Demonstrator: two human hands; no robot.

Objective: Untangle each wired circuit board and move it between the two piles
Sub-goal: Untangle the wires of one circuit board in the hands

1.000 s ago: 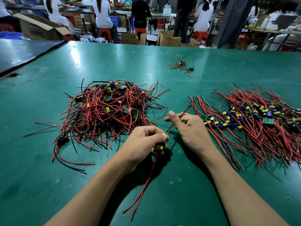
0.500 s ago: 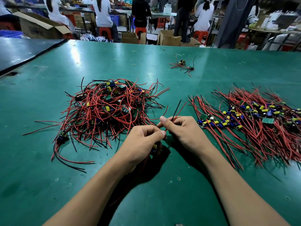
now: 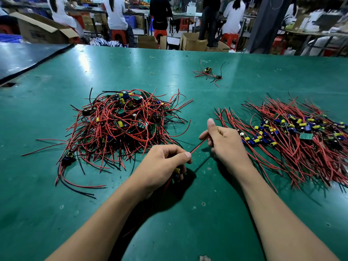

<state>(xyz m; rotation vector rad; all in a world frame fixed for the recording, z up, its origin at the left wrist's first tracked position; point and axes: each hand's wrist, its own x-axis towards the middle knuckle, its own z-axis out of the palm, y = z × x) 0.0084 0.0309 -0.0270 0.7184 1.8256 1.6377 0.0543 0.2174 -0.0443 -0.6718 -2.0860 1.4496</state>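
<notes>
Your right hand (image 3: 224, 142) has drawn away from your left hand (image 3: 162, 162), tautening the red wire (image 3: 197, 146) both pinch; the left also grips its circuit board (image 3: 176, 170). Overpulling could tear the solder joint.

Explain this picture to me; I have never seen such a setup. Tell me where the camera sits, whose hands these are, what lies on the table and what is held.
No machine here: a person works with bare hands, and the one camera sits on their head, looking forward and down. On the green table lie a tangled pile of wired boards on the left, a neater pile on the right, and a small stray bundle farther back. The left hand grips one wired circuit board; its yellow part peeks out under the fingers. The right hand pinches a red wire stretched straight from the left hand's grip.
</notes>
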